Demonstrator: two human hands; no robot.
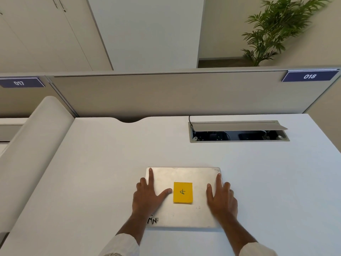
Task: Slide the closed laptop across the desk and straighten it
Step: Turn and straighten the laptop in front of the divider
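Note:
A closed silver laptop [186, 175] lies flat on the white desk [103, 163], its edges roughly square to the desk's front. A yellow sticky note [182, 192] is stuck on the middle of its lid, and a black-and-white sticker sits at its near left corner. My left hand [147, 196] rests flat on the lid's left side, fingers spread, some fingers over the left edge. My right hand [220, 196] lies flat on the right side, fingers along the right edge. Neither hand curls around the laptop.
A cable tray [238, 140] with its lid raised and a black cable sits at the back right of the desk. A grey partition [166, 95] with labels 017 and 018 walls the far edge. A rounded divider [33, 145] borders the left side. A potted palm stands beyond the partition.

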